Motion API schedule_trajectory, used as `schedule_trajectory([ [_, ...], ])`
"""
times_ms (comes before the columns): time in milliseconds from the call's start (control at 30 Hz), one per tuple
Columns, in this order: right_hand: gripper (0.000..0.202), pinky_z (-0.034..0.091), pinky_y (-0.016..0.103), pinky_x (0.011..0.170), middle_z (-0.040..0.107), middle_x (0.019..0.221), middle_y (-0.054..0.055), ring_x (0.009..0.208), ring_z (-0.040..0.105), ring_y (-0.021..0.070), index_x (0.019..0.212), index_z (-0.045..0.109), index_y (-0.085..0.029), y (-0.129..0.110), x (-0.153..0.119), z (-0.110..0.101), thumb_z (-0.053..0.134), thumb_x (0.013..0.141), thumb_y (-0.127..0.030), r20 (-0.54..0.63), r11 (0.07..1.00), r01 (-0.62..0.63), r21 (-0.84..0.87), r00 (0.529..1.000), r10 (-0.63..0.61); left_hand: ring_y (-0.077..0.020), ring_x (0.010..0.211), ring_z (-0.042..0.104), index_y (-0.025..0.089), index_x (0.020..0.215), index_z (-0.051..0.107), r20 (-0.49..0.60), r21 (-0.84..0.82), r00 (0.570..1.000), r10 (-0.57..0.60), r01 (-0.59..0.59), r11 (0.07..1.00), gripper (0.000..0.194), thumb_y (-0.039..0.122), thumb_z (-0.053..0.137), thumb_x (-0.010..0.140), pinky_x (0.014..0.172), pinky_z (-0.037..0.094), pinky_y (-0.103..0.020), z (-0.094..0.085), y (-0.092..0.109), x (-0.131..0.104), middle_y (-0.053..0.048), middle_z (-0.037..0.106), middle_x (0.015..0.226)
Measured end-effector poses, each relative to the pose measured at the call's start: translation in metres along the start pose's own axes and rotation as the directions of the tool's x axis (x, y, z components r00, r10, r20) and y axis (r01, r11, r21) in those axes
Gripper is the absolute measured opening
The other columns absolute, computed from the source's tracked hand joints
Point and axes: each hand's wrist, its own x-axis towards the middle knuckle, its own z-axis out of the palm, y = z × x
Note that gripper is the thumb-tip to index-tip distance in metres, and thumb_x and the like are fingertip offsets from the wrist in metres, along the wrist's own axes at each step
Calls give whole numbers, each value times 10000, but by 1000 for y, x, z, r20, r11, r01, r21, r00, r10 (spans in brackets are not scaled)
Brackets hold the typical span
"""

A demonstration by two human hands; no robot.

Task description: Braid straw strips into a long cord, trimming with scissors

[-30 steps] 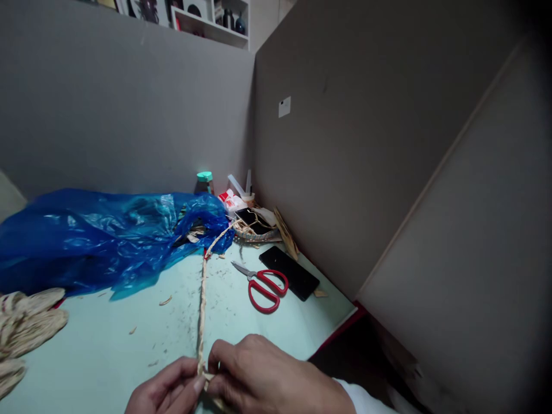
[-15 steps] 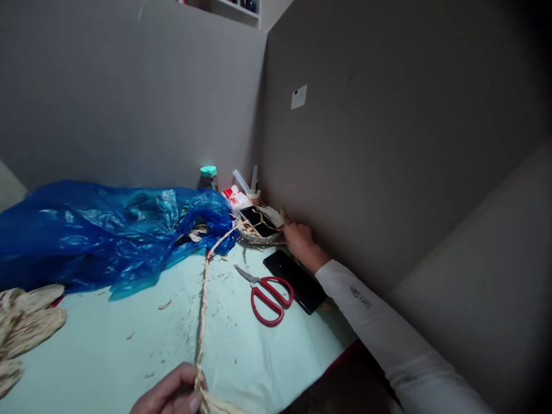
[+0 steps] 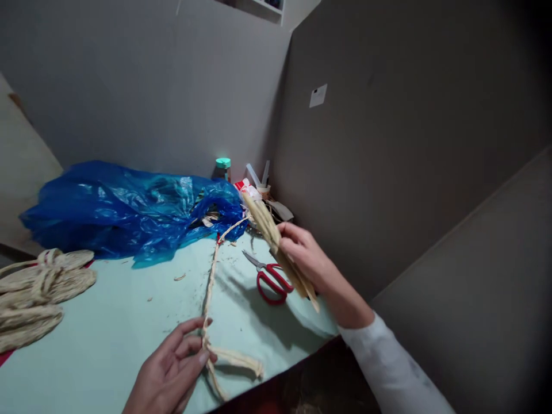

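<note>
My left hand (image 3: 175,365) pinches the near end of a pale braided cord (image 3: 211,276) low on the table. Loose strands (image 3: 237,361) fan out past its fingers to the right. From there the cord runs away toward the blue bag. Raised above the table, my right hand (image 3: 302,250) is closed on a bundle of flat, dried straw-coloured strips (image 3: 265,221). Beneath it lie red-handled scissors (image 3: 273,286), blades pointing to the back left. The black phone is mostly hidden by the right hand and the strips.
A crumpled blue plastic bag (image 3: 116,213) spreads across the back left. Woven straw-coloured pieces (image 3: 47,293) lie at the left edge. A jar with a turquoise lid (image 3: 223,165) and a small cup (image 3: 264,190) stand near the wall corner. Scraps dot the pale green tabletop (image 3: 159,322).
My right hand has come back from the basket by the wall, lifting the bundle of strips over the scissors. My left hand keeps its hold on the cord. The view has shifted somewhat.
</note>
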Motion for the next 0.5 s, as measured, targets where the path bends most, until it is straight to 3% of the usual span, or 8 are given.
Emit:
schedule_trajectory([
  [33,127,374,226,589,502,737,-12,647,451,120,849,537,-173,-3,-14,14,433,793,-219,63,994,-41,100,997,35,-104,574,545,198,1124,575,0,4,1000,21,-21,1000,637,440,822,589,526,416,-183,1,1,-1,-17,652,714],
  [100,108,360,223,588,470,722,-24,640,425,113,836,527,-181,-4,-40,43,460,826,-264,174,964,-124,235,981,84,-15,389,312,250,1248,477,40,41,999,18,-20,999,684,430,778,661,384,210,-150,2,4,-4,7,642,732],
  [133,114,357,224,589,461,716,-28,638,419,112,839,520,-183,-3,-51,56,477,837,-289,217,941,-169,294,970,106,2,370,229,272,1292,435,64,44,998,23,-26,999,695,423,754,693,381,139,-149,2,5,-5,19,629,728],
  [233,171,364,227,599,472,728,-28,643,432,111,880,512,-182,6,-72,88,520,855,-351,298,867,-255,427,946,131,5,391,194,229,1237,495,91,18,994,66,-68,998,603,386,736,707,396,94,-166,1,5,-5,16,593,751],
  [333,196,385,233,632,512,757,-17,674,467,117,912,522,-177,17,-80,107,533,871,-368,276,865,-220,451,956,100,2,431,176,158,1071,588,140,-16,987,79,-77,997,401,342,709,736,410,91,-182,-2,1,-6,12,546,775],
  [500,169,392,238,622,548,744,-14,661,490,121,884,523,-184,23,-87,119,508,900,-352,172,958,-120,261,982,76,-21,443,162,139,918,628,151,-19,985,82,-80,997,283,365,701,762,420,104,-191,-5,-2,-6,92,314,579],
])
